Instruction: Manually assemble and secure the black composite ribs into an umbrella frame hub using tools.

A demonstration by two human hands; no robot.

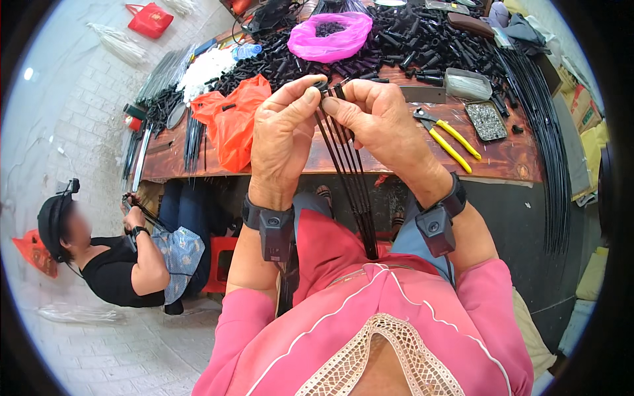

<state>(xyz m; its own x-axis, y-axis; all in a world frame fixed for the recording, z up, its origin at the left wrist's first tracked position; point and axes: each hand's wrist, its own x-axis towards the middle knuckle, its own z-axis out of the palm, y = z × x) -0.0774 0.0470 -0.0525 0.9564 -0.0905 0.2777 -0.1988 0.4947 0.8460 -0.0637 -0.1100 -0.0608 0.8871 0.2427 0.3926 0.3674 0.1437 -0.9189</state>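
My left hand (285, 129) is closed at the top of a bundle of thin black rods, thumb and forefinger pinching a small dark round piece (321, 86). Close beside it, my right hand (380, 119) pinches the upper ends of the black rods (350, 178). From my fingers the rods slope down over the table's front edge, their lower ends resting at my lap. Exactly how the small piece meets the rod tips is hidden by my fingers. Pliers with yellow handles (456, 142) lie to the right of my right hand.
An orange-red bag (231, 125) lies left on the wooden table (515, 158). Behind are heaped black tubular parts (422, 39) and a pink plastic bag (304, 46). A metal tin (485, 122) and long black rods (545, 145) stand right. Another person (112, 264) sits left, handling dark rods.
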